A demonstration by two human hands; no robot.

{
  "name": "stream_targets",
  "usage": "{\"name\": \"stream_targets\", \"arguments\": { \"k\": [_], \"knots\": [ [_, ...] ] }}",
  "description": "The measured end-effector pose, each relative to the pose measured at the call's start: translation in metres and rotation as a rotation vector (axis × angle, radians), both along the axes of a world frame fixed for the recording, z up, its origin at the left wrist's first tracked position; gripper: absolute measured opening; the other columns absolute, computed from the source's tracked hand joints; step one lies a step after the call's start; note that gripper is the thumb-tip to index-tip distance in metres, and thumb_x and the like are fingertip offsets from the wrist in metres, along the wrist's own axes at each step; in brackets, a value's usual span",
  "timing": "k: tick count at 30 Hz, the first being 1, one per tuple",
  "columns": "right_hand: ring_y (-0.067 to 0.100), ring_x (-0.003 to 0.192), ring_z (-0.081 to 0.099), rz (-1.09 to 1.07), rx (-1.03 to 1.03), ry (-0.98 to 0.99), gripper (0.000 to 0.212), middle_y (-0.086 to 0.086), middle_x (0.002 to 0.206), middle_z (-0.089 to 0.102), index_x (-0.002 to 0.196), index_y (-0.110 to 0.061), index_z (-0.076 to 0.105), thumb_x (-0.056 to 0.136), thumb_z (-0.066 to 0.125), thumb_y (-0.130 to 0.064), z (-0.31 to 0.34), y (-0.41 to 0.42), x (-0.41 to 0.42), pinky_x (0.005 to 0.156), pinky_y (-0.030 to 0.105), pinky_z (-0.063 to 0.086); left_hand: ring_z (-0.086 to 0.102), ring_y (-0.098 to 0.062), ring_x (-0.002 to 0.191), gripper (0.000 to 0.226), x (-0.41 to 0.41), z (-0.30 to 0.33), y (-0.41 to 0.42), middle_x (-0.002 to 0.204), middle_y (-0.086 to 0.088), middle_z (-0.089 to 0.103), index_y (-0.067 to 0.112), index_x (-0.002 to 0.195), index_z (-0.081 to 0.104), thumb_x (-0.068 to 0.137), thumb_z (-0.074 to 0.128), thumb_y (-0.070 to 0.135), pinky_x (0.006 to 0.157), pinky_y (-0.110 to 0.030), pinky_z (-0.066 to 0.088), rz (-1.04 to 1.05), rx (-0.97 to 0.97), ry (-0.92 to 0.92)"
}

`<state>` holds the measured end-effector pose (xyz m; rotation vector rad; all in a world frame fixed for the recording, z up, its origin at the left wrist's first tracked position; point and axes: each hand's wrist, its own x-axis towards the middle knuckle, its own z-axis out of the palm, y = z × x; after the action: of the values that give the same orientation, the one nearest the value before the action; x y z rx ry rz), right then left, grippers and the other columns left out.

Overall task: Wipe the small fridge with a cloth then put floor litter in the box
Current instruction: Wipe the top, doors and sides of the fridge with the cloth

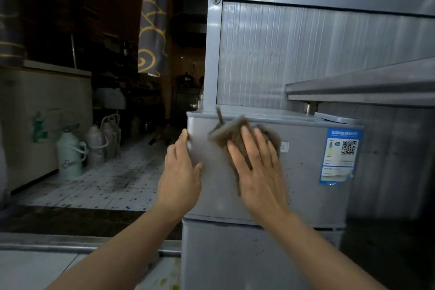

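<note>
Grey fridge door [306, 183]: the right hand [259, 172], fingers straight, presses a brown cloth [235, 129] flat on it while the left hand [181, 172] grips its edge.

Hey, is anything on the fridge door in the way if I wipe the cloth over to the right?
Nothing raised shows. The right hand presses the cloth flat on the upper door of the fridge. To its right lie only a small badge and a blue label, both stuck flat on the door.
</note>
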<state>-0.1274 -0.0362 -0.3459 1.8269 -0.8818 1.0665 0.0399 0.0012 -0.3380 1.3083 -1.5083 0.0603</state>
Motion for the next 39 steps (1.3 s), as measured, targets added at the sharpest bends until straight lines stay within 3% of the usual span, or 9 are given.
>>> {"name": "stream_targets", "arguments": {
  "k": [6, 10, 13, 17, 20, 24, 31, 36, 39],
  "knots": [
    [0.032, 0.142, 0.016, -0.068, 0.024, -0.101, 0.056, 0.015, 0.153, 0.017, 0.142, -0.011, 0.03, 0.088, 0.04, -0.019, 0.009, -0.004, -0.038, 0.115, 0.05, 0.019, 0.038, -0.025, 0.127, 0.074, 0.004, 0.001, -0.002, 0.146, -0.006, 0.025, 0.022, 0.148, 0.007, 0.091, 0.054, 0.016, 0.094, -0.043, 0.044, 0.008, 0.01, -0.026],
    [0.032, 0.144, 0.006, -0.149, 0.152, -0.418, 0.059, 0.017, 0.156, 0.006, 0.146, -0.009, 0.021, 0.091, 0.037, -0.023, 0.0, -0.002, -0.092, 0.115, 0.052, 0.016, 0.038, -0.024, 0.126, 0.074, 0.005, 0.0, -0.003, 0.145, -0.006, 0.025, 0.022, 0.149, 0.005, 0.092, 0.053, 0.016, 0.091, -0.042, 0.044, 0.013, -0.002, -0.032],
    [0.031, 0.145, 0.0, -0.12, 0.157, -0.587, 0.061, 0.014, 0.157, 0.001, 0.148, -0.009, 0.019, 0.091, 0.043, -0.013, 0.002, 0.002, -0.064, 0.116, 0.051, 0.01, 0.036, -0.026, 0.129, 0.075, 0.003, -0.001, -0.004, 0.145, -0.008, 0.025, 0.02, 0.149, 0.005, 0.092, 0.053, 0.014, 0.097, -0.042, 0.041, 0.019, -0.002, -0.014],
    [0.031, 0.145, 0.002, 0.015, 0.104, -0.366, 0.058, 0.011, 0.156, 0.007, 0.146, -0.013, 0.023, 0.09, 0.039, -0.015, 0.005, 0.002, -0.018, 0.118, 0.049, 0.01, 0.036, -0.026, 0.131, 0.075, 0.003, 0.001, -0.003, 0.148, -0.007, 0.025, 0.023, 0.149, 0.007, 0.091, 0.054, 0.014, 0.103, -0.049, 0.041, -0.004, 0.025, 0.011],
    [0.029, 0.145, 0.003, -0.007, 0.108, -0.29, 0.059, 0.012, 0.156, 0.007, 0.147, -0.013, 0.023, 0.091, 0.04, -0.019, 0.004, -0.004, -0.047, 0.117, 0.049, 0.014, 0.039, -0.027, 0.128, 0.075, 0.006, 0.001, -0.005, 0.146, -0.008, 0.029, 0.027, 0.148, 0.009, 0.091, 0.055, 0.014, 0.102, -0.053, 0.042, -0.031, 0.034, 0.019],
    [0.032, 0.144, 0.006, -0.035, 0.161, -0.591, 0.058, 0.017, 0.156, 0.007, 0.148, -0.011, 0.021, 0.093, 0.04, -0.017, 0.003, -0.011, -0.104, 0.116, 0.048, 0.016, 0.041, -0.026, 0.127, 0.075, 0.006, 0.001, -0.007, 0.144, -0.007, 0.032, 0.029, 0.148, 0.01, 0.09, 0.054, 0.012, 0.102, -0.053, 0.042, -0.069, 0.018, 0.02],
    [0.026, 0.142, 0.016, 0.014, 0.161, -0.847, 0.063, 0.012, 0.157, 0.004, 0.15, -0.023, 0.009, 0.093, 0.036, -0.026, -0.004, -0.018, -0.113, 0.106, 0.031, 0.025, 0.038, -0.027, 0.129, 0.074, 0.001, -0.002, -0.006, 0.145, -0.008, 0.029, 0.022, 0.149, 0.008, 0.091, 0.054, 0.013, 0.106, -0.048, 0.038, -0.004, -0.025, -0.015],
    [0.037, 0.142, 0.016, -0.049, 0.28, -0.787, 0.069, 0.022, 0.155, 0.003, 0.149, -0.012, 0.002, 0.092, 0.041, -0.018, -0.081, 0.0, -0.106, 0.111, 0.054, 0.029, 0.039, -0.024, 0.126, 0.073, -0.002, -0.033, 0.006, 0.141, -0.008, 0.033, 0.023, 0.148, 0.011, 0.091, 0.055, 0.017, 0.101, -0.041, 0.038, 0.036, 0.053, -0.042],
    [0.038, 0.143, 0.01, -0.073, 0.306, -0.759, 0.068, 0.023, 0.155, 0.002, 0.149, -0.01, 0.005, 0.092, 0.039, -0.021, -0.078, -0.002, -0.107, 0.112, 0.056, 0.024, 0.045, -0.026, 0.118, 0.065, -0.001, -0.06, 0.012, 0.136, -0.011, 0.038, 0.021, 0.146, 0.019, 0.091, 0.054, 0.02, 0.094, -0.04, 0.041, 0.082, 0.138, -0.064]
  ]
}}
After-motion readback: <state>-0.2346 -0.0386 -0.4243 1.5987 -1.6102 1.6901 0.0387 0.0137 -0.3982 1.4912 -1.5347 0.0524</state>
